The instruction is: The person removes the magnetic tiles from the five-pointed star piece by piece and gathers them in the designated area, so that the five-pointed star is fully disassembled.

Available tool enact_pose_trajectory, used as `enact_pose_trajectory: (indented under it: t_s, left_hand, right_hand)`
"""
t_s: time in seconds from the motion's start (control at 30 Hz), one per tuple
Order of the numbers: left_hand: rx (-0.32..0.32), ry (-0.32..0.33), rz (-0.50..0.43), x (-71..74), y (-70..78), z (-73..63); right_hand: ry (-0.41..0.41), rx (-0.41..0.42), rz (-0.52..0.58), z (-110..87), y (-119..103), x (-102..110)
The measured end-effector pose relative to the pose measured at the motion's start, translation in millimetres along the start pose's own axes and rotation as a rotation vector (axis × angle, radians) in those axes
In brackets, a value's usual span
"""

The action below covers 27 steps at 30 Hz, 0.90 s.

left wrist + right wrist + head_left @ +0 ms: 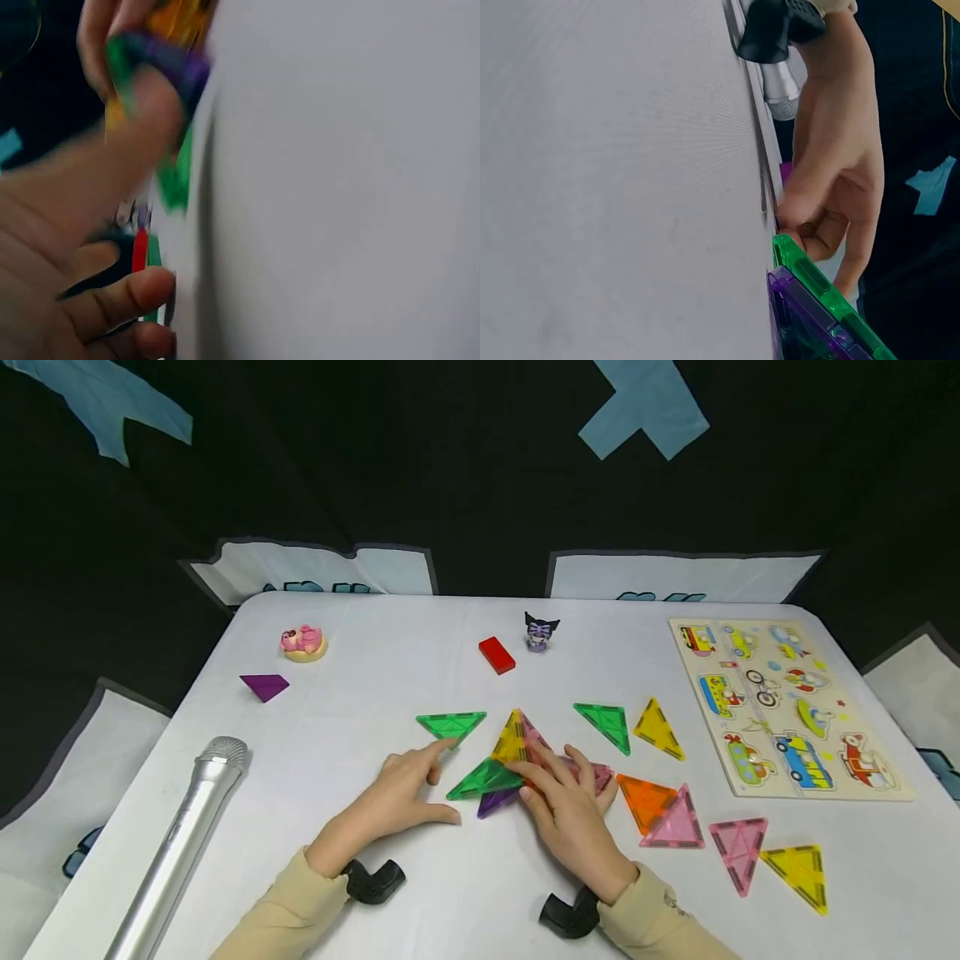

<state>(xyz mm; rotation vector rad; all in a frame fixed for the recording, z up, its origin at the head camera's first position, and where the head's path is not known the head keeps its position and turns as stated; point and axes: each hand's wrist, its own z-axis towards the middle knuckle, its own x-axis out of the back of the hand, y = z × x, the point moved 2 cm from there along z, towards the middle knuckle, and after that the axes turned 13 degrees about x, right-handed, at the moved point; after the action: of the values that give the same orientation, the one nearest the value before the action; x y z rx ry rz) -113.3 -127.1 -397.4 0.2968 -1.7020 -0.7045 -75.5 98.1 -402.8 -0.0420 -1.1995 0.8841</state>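
In the middle of the frame, the left hand [405, 789] is holding its thumb and pointer finger apart, close to a green triangle [452, 723]; I cannot tell if they are touching. Beside it, the right hand [572, 814] is resting spread fingers on a bunch of colored tiles [510, 741]. To the right, an orange tile [640, 797] and a pink tile [678, 824] are overlapping. A silver microphone [187, 827] is lying on the bench [390, 668], lower left, and a puzzle board [701, 667] is lying at the right.
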Motion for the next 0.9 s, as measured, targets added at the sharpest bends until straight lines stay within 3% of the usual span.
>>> enact_pose_trajectory:
  t_s: [0.07, 0.2, 0.4, 0.5, 0.6, 0.77, 0.9]
  left_hand:
    - [-0.041, -0.042, -0.013, -2.4, 4.2, -1.5]
    - [-0.046, -0.049, -0.105, -2.1, 4.8, -1.1]
    - [-0.055, 0.032, -0.05, -8.6, 5.9, -4.4]
    - [-0.022, 0.091, -0.156, -9.5, 3.5, -4.5]
    - [0.004, 0.101, -0.29, -9.5, -1.4, -3.6]
    - [0.035, 0.001, -0.509, -12.6, -9.6, -0.1]
    - [0.039, -0.087, -0.587, -15.4, -11.9, 2.0]
  right_hand:
    - [0.002, 0.001, 0.005, 1.1, 0.1, 0.3]
    - [-0.004, 0.006, 0.012, 4.0, -0.1, 0.1]
    - [0.006, 0.025, 0.007, 5.6, -1.0, -0.2]
    - [0.015, 0.036, 0.008, 6.1, -2.0, -0.7]
    - [0.019, 0.034, 0.01, 6.0, -3.3, -1.1]
    - [0.013, 0.023, 0.011, 3.6, -4.5, 0.2]
    - [0.0, 0.021, -0.004, 0.3, -4.3, 1.9]
